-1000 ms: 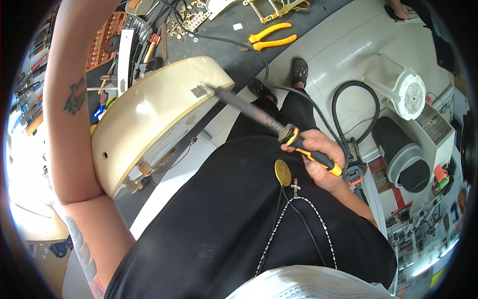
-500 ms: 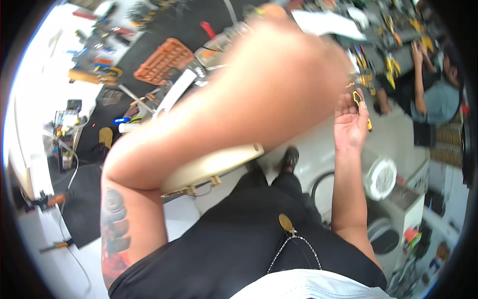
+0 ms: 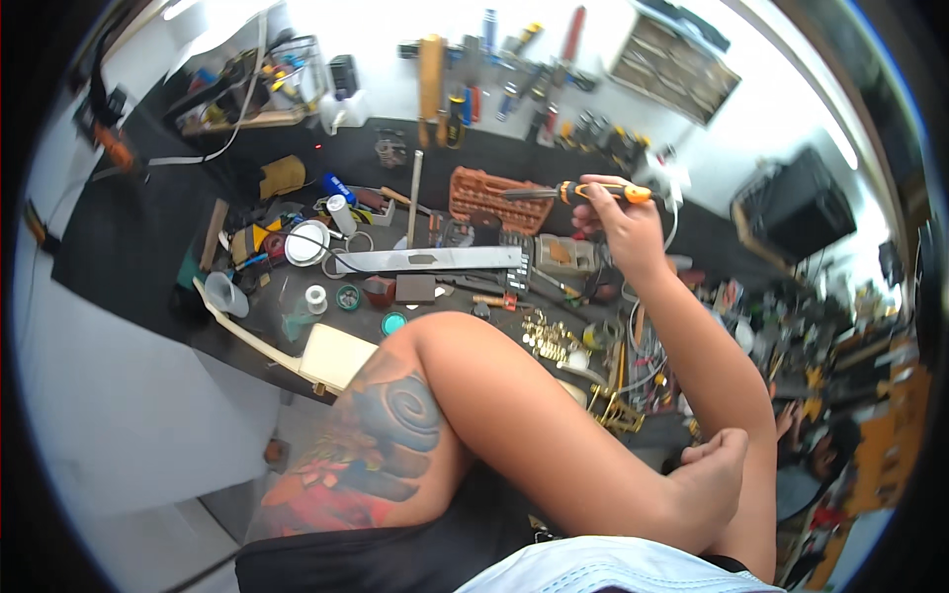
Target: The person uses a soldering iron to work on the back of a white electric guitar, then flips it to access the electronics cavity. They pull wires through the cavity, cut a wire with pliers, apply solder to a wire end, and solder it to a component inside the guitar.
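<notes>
Screwdriver point(image 3: 578, 191): it has an orange and black handle, and it is up in the air in the upper middle of the frame, lying sideways with its dark tip pointing left. It touches nothing on the bench.

At the far left of the bench point(image 3: 148, 237) sits a clear plastic cup point(image 3: 225, 294). Just right of it, at the bench edge, is a cream panel point(image 3: 336, 356). Above that is a round white tin point(image 3: 306, 242). A long grey metal strip point(image 3: 435, 260) lies flat across the middle. Behind it is an orange tool case point(image 3: 494, 195), right under the screwdriver's tip. Small brass parts point(image 3: 549, 336) lie in a heap near the front.

The right hand point(image 3: 628, 222) is wrapped tight around the screwdriver's handle, with the arm stretched up. The left arm, with its big tattoo, folds across the lower frame. The left hand point(image 3: 714, 472) rests against the right forearm in the lower right, fingers loose and a bit bent, holding nothing that I can see. Another person point(image 3: 820, 455) is at the far right edge.

I think the tool is just being carried over the bench, not turning a screw. Using it would call for bringing the tip down onto one part and freeing the left hand to hold that part.
</notes>
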Demonstrator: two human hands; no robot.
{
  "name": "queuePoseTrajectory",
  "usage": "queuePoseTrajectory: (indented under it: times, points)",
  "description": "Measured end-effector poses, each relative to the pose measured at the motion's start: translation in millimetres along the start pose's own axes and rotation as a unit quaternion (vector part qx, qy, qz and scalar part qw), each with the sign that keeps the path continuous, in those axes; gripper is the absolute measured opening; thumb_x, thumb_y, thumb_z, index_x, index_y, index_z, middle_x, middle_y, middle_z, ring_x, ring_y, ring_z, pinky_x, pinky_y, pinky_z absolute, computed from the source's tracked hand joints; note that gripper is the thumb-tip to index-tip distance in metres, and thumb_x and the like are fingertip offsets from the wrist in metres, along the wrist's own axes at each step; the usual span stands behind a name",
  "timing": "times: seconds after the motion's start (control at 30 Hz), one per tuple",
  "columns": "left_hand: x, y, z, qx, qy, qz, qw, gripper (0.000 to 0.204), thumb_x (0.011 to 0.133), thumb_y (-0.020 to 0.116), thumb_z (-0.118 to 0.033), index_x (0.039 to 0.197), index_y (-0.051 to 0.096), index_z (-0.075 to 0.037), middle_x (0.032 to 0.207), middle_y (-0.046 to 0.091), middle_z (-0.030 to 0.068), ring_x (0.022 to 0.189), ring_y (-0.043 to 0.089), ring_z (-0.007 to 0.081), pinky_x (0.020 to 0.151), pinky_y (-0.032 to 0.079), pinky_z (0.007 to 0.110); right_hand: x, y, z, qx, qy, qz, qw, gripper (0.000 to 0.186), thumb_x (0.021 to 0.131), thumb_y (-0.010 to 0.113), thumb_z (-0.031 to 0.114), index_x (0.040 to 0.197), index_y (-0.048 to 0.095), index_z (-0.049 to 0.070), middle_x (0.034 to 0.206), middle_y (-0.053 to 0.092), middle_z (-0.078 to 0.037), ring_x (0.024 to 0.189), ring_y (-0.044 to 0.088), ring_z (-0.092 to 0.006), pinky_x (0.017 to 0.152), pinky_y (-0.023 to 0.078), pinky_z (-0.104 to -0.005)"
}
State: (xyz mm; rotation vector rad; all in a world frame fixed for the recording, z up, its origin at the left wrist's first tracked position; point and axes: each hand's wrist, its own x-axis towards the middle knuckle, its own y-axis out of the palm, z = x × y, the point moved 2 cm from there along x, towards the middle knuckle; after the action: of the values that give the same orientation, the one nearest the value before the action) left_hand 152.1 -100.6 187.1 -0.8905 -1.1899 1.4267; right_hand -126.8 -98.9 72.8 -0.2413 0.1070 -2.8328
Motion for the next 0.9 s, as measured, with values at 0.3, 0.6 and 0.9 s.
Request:
queuePoseTrajectory:
  times: [0.3,0.6,0.9]
  points:
    - [7,-29,66,-0.140,-0.094,-0.330,0.929,0.021,0.094,0.065,-0.021,0.098,0.083,-0.011,0.092,0.077,0.0047,0.080,0.065,0.0216,0.072,0.035,0.043,157,149,29,-0.158,-0.059,0.125,0.978,0.032,0.108,0.074,0.028,0.122,0.075,0.000,0.092,0.079,-0.009,0.080,0.077,-0.0152,0.072,0.063,-0.0304]
    - [-78,-76,134,-0.112,-0.139,-0.246,0.953,0.032,0.089,0.073,-0.035,0.112,0.086,-0.016,0.103,0.078,0.0000,0.094,0.069,0.0199,0.076,0.038,0.041,198,252,8,-0.294,-0.074,0.107,0.947,0.034,0.106,0.076,0.031,0.114,0.078,-0.002,0.083,0.078,-0.008,0.074,0.075,-0.0131,0.069,0.061,-0.0300]
    - [-119,-80,153,-0.155,-0.144,-0.262,0.941,0.043,0.090,0.070,-0.039,0.125,0.082,-0.017,0.106,0.076,-0.0027,0.094,0.069,0.0176,0.077,0.039,0.041,207,289,18,-0.439,-0.148,0.106,0.880,0.039,0.105,0.073,0.036,0.106,0.078,-0.002,0.077,0.077,-0.012,0.069,0.078,-0.0200,0.066,0.063,-0.0348]
